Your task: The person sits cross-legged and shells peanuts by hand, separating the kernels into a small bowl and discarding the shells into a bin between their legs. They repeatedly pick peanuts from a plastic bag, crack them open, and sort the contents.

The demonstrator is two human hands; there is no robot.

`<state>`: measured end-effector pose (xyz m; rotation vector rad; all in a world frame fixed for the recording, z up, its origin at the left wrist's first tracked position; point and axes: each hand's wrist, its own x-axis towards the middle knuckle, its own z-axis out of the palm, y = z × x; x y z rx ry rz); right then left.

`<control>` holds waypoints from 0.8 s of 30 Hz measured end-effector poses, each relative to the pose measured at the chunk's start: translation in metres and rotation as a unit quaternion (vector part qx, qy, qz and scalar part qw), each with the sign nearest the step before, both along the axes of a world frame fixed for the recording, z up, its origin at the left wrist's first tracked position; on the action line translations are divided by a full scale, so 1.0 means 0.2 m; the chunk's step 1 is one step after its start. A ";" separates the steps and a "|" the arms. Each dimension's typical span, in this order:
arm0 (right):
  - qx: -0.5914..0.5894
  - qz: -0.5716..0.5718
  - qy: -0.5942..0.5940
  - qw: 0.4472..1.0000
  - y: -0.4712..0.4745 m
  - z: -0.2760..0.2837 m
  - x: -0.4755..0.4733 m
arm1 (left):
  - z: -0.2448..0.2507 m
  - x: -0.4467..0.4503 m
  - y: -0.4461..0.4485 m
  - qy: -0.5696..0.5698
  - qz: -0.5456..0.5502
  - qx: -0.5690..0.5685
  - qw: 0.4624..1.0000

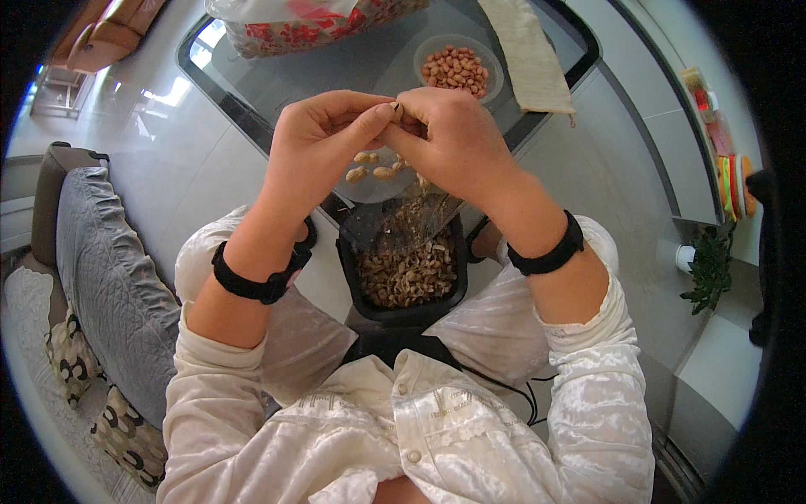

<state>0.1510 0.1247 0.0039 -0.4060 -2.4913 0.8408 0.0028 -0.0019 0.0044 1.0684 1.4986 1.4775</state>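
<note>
My left hand [334,135] and my right hand [450,135] meet over the near part of the glass table, both gripping one peanut in its shell [397,111] between thumbs and fingers. Several unshelled peanuts [384,172] lie below my hands on a pale round surface, partly hidden. Beyond my right hand stands a clear plastic bowl [497,75] of shelled pinkish peanut kernels [454,68]. A black bin [352,290] between my knees holds many empty peanut shells [409,274]; clear plastic film with crumbs hangs at its far side.
On the glass table [365,72], a bulging plastic bag [296,31] with red print stands at the far left, and a beige cloth strip [532,60] lies at the right. A sofa with a grey cushion [113,271] is at the left. Black cables run beside my right leg.
</note>
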 end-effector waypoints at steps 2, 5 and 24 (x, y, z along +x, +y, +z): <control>0.022 0.003 0.014 1.000 0.01 0.00 0.00 | -0.01 0.00 0.00 -0.009 -0.004 0.020 1.000; 0.041 0.009 0.022 0.999 0.02 -0.01 0.00 | -0.02 0.00 0.00 0.020 0.008 0.034 0.999; -0.463 0.016 0.150 0.873 -0.04 -0.02 0.00 | 0.08 -0.07 -0.01 0.321 0.027 0.117 0.939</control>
